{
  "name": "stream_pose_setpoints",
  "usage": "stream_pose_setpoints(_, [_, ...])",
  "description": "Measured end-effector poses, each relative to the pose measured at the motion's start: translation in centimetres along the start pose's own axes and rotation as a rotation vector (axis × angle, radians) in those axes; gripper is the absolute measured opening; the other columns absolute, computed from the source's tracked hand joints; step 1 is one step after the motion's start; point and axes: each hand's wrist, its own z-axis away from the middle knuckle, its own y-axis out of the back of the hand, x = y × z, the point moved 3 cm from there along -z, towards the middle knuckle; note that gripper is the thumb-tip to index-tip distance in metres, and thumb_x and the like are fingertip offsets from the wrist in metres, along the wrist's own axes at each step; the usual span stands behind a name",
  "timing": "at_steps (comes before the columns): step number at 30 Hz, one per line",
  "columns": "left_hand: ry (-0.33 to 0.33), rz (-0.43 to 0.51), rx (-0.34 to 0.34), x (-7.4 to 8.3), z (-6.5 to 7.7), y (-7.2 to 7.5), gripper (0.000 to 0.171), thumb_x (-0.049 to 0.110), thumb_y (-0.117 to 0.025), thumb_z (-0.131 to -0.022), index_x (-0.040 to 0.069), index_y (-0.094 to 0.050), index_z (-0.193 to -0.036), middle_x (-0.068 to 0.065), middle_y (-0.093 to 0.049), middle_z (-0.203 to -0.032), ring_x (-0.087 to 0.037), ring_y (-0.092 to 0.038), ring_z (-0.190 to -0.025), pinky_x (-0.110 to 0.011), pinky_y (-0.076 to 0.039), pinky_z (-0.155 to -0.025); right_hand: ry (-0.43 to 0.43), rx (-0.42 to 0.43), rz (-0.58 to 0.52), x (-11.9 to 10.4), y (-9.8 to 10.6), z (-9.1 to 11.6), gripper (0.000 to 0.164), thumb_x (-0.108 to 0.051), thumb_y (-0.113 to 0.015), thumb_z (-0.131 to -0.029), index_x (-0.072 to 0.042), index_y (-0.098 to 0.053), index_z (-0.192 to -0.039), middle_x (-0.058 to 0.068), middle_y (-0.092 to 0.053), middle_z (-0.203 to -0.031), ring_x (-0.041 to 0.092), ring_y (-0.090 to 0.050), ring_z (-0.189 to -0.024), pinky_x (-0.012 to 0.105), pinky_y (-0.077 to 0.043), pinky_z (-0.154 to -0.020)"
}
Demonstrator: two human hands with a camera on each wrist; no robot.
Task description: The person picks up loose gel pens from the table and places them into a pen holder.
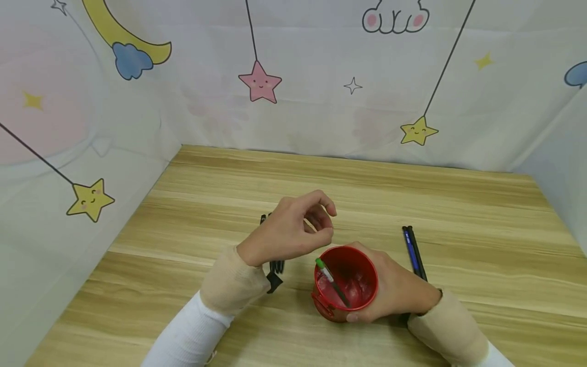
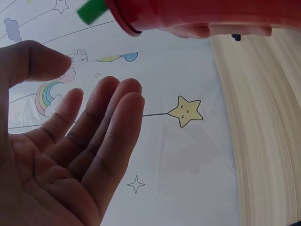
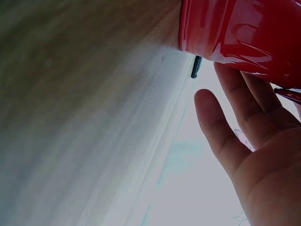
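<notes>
My right hand [image 1: 392,280] grips a small red bucket [image 1: 355,267] from its right side, thumb near the front of the rim. Inside the bucket leans a pen [image 1: 326,272] with a green end that pokes up toward the left of the rim. Above and left of the rim hovers my left hand [image 1: 295,227], fingers loosely bent and holding nothing. The left wrist view shows its bare palm, apart from the bucket [image 2: 211,12]. In the right wrist view, fingers [image 3: 251,108] lie against the bucket's red wall [image 3: 244,33].
Several black pens [image 1: 277,266] lie on the wooden table [image 1: 220,204], partly hidden under my left wrist. Right of the bucket lie a blue pen [image 1: 410,250] and a black pen [image 1: 416,251], partly covered by my right arm. A cartoon-printed cloth [image 1: 312,122] hangs behind the table.
</notes>
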Motion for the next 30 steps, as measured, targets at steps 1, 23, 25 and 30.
stream_pose_setpoints(1, [0.001,-0.012,0.006,-0.4,-0.1,0.0,0.019,0.008,-0.058,-0.079,0.014,-0.055,-0.097,0.004,-0.063,-0.076,-0.006,-0.058,-0.070,-0.027,-0.055,-0.061,-0.006,0.003,0.007,0.0,0.1,0.0,0.078,-0.020,-0.084,-0.062,-0.007,-0.043,-0.128,0.005,-0.056,-0.119,0.027,-0.052,-0.105,0.048,-0.053,-0.076])
stream_pose_setpoints(23, [0.118,-0.221,0.138,-2.7,-0.4,0.4,0.015,0.023,-0.056,-0.081,0.022,-0.060,-0.094,0.011,-0.063,-0.075,0.000,-0.057,-0.067,-0.027,-0.051,-0.058,-0.059,0.011,0.023,0.0,0.1,0.1,0.079,-0.019,-0.085,-0.061,-0.009,-0.044,-0.128,0.006,-0.056,-0.119,0.023,-0.051,-0.107,0.049,-0.053,-0.075])
stream_pose_setpoints(25, [0.125,-0.228,0.141,-2.8,-0.4,0.4,0.015,0.023,-0.055,-0.080,0.022,-0.060,-0.094,0.011,-0.063,-0.075,0.000,-0.057,-0.067,-0.027,-0.051,-0.058,-0.058,0.012,0.025,-0.1,0.1,0.1,0.079,-0.019,-0.085,-0.060,-0.009,-0.044,-0.127,0.005,-0.056,-0.119,0.023,-0.051,-0.107,0.049,-0.053,-0.075])
stream_pose_setpoints(30, [0.155,-0.246,0.149,-3.0,-0.4,0.5,0.015,0.024,-0.055,-0.079,0.023,-0.060,-0.093,0.012,-0.063,-0.073,0.000,-0.056,-0.065,-0.027,-0.050,-0.058,-0.049,0.014,0.014,-0.3,0.1,0.1,0.078,-0.018,-0.085,-0.060,-0.008,-0.045,-0.126,0.006,-0.056,-0.118,0.023,-0.052,-0.106,0.049,-0.053,-0.074])
